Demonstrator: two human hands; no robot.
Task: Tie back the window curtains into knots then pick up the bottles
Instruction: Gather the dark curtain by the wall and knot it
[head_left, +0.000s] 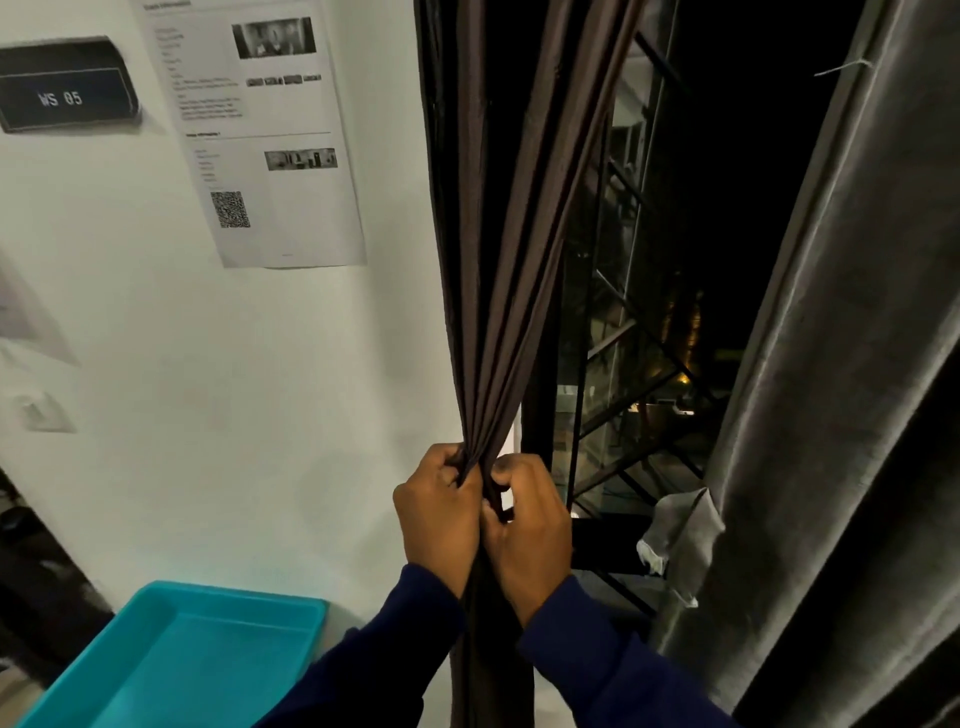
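Observation:
A dark brown curtain (511, 249) hangs at the left side of the window and is gathered into a narrow bunch at hand height. My left hand (439, 514) and my right hand (530, 530) both clasp that bunch, side by side and touching. Below the hands the cloth drops straight down between my blue sleeves. A grey curtain (836, 364) hangs loose on the right of the window, with a folded corner sticking out at its left edge. No bottles are in view.
A turquoise plastic tray (171, 660) sits at the lower left against the white wall. A printed sheet with a QR code (265, 135) and a dark "WS 05" sign (62, 88) hang on the wall. The dark window (639, 322) has a metal grille.

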